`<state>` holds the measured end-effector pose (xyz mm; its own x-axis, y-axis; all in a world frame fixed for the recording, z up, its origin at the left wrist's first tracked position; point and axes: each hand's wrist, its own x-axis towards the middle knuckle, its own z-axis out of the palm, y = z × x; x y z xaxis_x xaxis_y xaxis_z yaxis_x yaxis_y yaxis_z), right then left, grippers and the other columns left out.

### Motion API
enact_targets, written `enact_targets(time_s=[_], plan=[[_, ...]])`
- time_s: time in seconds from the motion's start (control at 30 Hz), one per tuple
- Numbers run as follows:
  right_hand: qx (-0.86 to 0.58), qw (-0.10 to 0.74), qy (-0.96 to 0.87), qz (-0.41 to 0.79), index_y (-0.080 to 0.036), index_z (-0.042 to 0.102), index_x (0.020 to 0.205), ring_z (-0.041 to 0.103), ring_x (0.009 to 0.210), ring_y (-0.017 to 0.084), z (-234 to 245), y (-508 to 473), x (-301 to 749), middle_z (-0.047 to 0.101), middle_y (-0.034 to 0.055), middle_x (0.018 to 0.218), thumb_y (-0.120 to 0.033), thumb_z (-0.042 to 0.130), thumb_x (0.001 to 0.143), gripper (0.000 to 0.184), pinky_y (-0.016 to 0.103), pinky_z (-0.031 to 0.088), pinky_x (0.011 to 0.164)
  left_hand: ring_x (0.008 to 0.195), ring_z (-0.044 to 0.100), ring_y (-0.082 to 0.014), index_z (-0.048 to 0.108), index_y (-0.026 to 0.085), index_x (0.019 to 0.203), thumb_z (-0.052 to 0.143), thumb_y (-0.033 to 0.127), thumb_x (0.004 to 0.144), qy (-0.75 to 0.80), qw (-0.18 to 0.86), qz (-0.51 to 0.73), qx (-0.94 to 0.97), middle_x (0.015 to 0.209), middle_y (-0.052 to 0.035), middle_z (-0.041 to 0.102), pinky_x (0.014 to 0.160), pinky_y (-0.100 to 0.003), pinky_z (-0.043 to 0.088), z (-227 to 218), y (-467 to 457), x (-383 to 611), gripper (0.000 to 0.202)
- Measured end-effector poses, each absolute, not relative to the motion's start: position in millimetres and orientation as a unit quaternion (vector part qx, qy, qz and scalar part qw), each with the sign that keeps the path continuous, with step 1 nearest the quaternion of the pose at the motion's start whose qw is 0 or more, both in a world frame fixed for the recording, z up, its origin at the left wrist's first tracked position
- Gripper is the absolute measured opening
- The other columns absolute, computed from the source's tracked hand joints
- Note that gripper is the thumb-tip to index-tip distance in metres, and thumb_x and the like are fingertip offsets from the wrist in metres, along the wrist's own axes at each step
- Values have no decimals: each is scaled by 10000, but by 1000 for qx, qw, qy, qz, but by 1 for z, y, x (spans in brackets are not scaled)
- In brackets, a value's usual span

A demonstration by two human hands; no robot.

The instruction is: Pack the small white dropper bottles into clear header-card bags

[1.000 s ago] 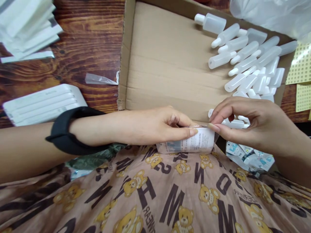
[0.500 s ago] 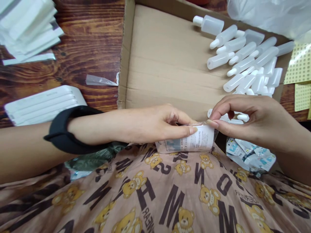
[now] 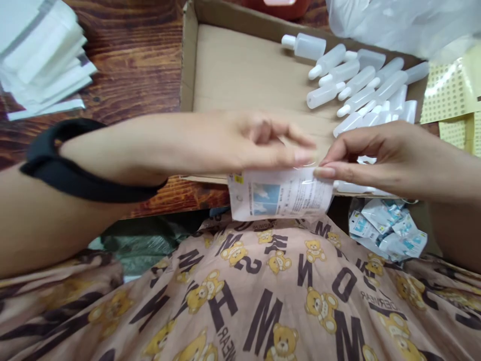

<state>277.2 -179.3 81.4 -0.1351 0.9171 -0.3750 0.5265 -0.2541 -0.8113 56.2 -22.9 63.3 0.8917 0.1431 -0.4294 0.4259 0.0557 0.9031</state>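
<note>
A small clear plastic bag with a printed white and blue label hangs in front of my lap. My right hand pinches its top right corner between thumb and forefinger. My left hand, with a black band on the wrist, hovers just above the bag's top edge, its fingers loosely curled and blurred by motion; I cannot tell if it grips the bag. Behind both hands lies an open cardboard box with several small white plastic bottles piled at its right side.
A heap of packed labelled bags lies to my right below the box. Stacks of white flat cartons sit on the wooden table at far left. Yellow dotted sheets and a clear plastic bag lie at the right.
Both hands have lifted the labelled bag up off my lap, so more of its label shows. The left hand's pinch has loosened and its fingers now blur above the bag.
</note>
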Motion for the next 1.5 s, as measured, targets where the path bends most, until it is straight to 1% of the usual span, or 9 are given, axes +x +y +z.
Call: enact_targets(time_s=[0.13,0.2,0.27,0.43,0.7,0.9,1.1,1.33,1.5], plan=[[-647,398,-463,457,-235,742,768,572,622,106,81,-189,281,689,-18,716,-555,870,885,364,264,435,552,1195,773,-369,760,125,1344,173,798,1045,257,849,33,461,1050,-96,848,1016,-547,565,44,-20,46,942],[-640,484,-408,437,-242,722,758,553,607,101,69,-194,283,664,-28,703,-568,892,854,380,260,451,556,1162,794,-354,807,134,1213,492,812,994,223,875,81,423,1051,-109,858,1045,-505,590,28,-37,44,779],[-646,522,-368,418,-246,692,755,540,588,105,55,-197,283,634,-32,687,-627,897,817,437,262,454,535,1075,826,-310,792,198,1202,872,649,822,202,885,104,406,1146,-109,860,1014,-442,646,14,-62,46,596],[-665,526,-366,383,-250,636,763,552,599,116,35,-200,279,581,-35,683,-695,849,834,498,270,473,531,1186,804,-287,749,223,1228,905,386,888,209,891,114,386,1303,-97,825,1014,-368,669,9,-103,65,408],[-652,546,-371,373,-265,697,929,615,648,124,27,-203,284,666,-25,771,-620,832,897,381,279,526,593,1396,685,-347,744,269,1315,921,445,852,260,850,241,389,1379,-60,793,1095,-435,635,11,-96,83,527],[-675,521,-408,325,-230,740,994,678,695,143,18,-220,251,766,14,842,-662,806,902,446,276,532,610,1530,572,-266,704,283,1388,826,328,948,267,817,348,374,1419,-22,774,1265,-382,482,17,-106,93,459],[-688,488,-476,251,-234,759,782,610,597,144,9,-224,214,759,12,722,-534,782,961,350,295,483,573,1536,566,-252,669,323,1446,778,332,993,282,824,331,363,1438,2,764,1245,-362,503,22,-114,94,466],[-654,467,-549,229,-237,760,790,690,644,166,7,-230,221,780,20,739,-401,723,1000,269,298,529,636,1371,708,-259,727,293,1377,836,337,951,268,859,272,341,1350,-12,806,1135,-372,618,19,-110,86,441],[-663,504,-467,298,-231,799,961,729,741,173,10,-246,245,812,47,868,-508,707,1020,297,284,550,657,1293,755,-282,705,273,1408,936,402,854,248,840,267,401,1297,-61,827,1117,-395,634,16,-98,72,614]])
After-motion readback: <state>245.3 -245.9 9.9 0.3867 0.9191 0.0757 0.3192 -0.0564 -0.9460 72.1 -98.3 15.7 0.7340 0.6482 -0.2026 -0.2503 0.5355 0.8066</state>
